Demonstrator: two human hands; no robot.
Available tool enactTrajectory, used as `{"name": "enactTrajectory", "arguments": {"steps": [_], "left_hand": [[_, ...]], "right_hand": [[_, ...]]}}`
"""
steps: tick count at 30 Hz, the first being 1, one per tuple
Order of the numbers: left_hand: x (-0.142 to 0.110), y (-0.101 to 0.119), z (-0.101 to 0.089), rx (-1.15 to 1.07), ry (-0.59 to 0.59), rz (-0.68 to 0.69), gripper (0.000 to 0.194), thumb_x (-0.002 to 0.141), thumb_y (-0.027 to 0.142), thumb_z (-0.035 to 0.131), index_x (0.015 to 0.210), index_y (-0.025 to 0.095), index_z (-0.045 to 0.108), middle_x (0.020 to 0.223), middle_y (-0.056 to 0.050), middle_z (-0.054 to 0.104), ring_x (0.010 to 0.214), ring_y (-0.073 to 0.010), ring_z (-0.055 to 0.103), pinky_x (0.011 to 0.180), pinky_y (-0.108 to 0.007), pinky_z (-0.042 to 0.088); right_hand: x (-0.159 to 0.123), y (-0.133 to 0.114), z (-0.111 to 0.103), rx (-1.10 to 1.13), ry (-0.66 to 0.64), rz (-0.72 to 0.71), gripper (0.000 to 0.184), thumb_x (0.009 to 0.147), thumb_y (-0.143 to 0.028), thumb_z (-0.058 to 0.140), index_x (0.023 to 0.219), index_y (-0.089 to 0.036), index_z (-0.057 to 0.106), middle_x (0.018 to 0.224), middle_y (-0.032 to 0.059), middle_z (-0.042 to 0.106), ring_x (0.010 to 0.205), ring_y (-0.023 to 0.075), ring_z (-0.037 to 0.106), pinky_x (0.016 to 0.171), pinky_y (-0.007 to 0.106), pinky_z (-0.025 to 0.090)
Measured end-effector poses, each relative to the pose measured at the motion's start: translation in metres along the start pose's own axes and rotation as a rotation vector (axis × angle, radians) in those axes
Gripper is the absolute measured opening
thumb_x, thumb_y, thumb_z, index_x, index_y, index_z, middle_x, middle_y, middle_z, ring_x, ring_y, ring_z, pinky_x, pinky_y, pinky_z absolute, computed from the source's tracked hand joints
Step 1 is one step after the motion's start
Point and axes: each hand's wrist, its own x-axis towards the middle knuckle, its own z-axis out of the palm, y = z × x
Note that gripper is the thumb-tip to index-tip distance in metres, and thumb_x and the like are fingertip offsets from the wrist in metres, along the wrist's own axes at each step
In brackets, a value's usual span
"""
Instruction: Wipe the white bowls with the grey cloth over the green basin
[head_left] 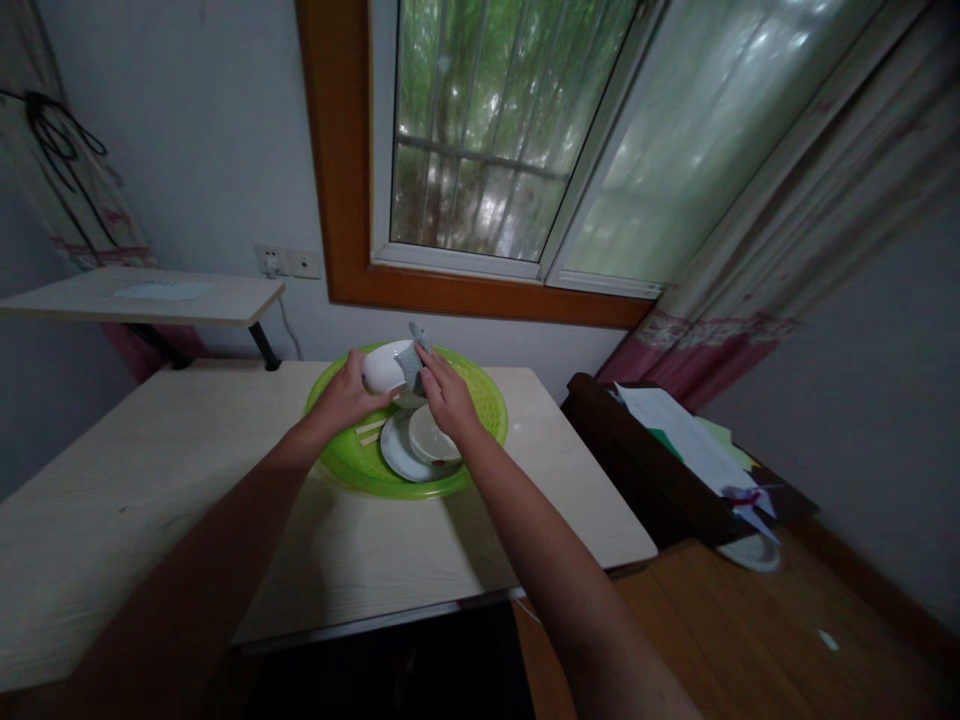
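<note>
My left hand (350, 391) grips a white bowl (384, 367), tilted on its side above a green plastic basket (345, 478). A grey cloth (411, 366) is in my right hand (448, 392), its fingers closed over it and pressing it to the bowl's right side. Below the hands, another white bowl (429, 437) rests on a white plate (397, 455) inside the basket. Pale chopsticks (370, 432) lie to the left of the plate. My right wrist covers part of the lower bowl.
The basket stands on a light wooden table (390, 550). A raised shelf (217, 296) is at the left, near a wall socket (286, 262). Behind the table is a window (480, 130); a dark cabinet (637, 460) with papers (682, 440) stands to the right.
</note>
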Motion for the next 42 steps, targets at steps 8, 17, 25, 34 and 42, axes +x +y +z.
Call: {"name": "enactTrajectory", "arguments": {"steps": [8,17,25,34,42], "left_hand": [[0.001,0.005,-0.006,0.007,0.060,-0.047,0.062,0.066,0.050,0.080,0.106,0.024,0.042,0.101,-0.006,0.064,0.090,-0.0246,0.066,0.071,-0.033,0.050],[0.004,0.007,-0.009,-0.086,0.024,-0.090,0.065,0.059,0.043,0.082,0.102,0.024,0.037,0.094,-0.005,0.066,0.083,-0.0225,0.066,0.069,-0.032,0.050],[0.008,0.002,-0.007,-0.059,0.122,-0.147,0.067,0.062,0.051,0.079,0.105,0.024,0.036,0.103,-0.007,0.062,0.089,-0.0240,0.066,0.068,-0.032,0.049],[0.003,0.010,-0.012,-0.073,0.062,-0.164,0.068,0.062,0.057,0.078,0.105,0.024,0.037,0.098,-0.002,0.059,0.084,-0.0211,0.064,0.069,-0.031,0.049],[0.000,0.009,-0.011,-0.148,-0.031,-0.126,0.073,0.063,0.060,0.078,0.111,0.022,0.039,0.108,-0.007,0.060,0.094,-0.0245,0.066,0.077,-0.036,0.055]], "right_hand": [[-0.002,0.006,0.001,-0.031,0.034,0.067,0.049,0.104,-0.038,0.038,0.151,-0.028,0.051,0.154,0.0038,0.053,0.147,0.0210,0.045,0.125,0.046,0.034],[-0.001,-0.016,-0.001,-0.176,-0.252,-0.357,0.064,0.093,-0.015,0.048,0.156,-0.028,0.041,0.168,0.0001,0.031,0.159,0.0217,0.017,0.129,0.053,0.023],[-0.003,-0.006,0.003,-0.139,-0.131,-0.186,0.066,0.096,-0.015,0.043,0.160,-0.025,0.033,0.169,0.0037,0.028,0.158,0.0211,0.021,0.129,0.048,0.025],[-0.003,0.013,0.006,0.047,-0.068,0.089,0.083,0.093,-0.045,0.065,0.163,-0.023,0.025,0.164,0.0114,0.037,0.150,0.0277,0.040,0.125,0.048,0.032],[0.000,0.019,0.010,0.203,0.018,0.151,0.099,0.077,-0.054,0.082,0.157,-0.019,0.035,0.158,0.0170,0.045,0.146,0.0303,0.044,0.123,0.048,0.033]]}}
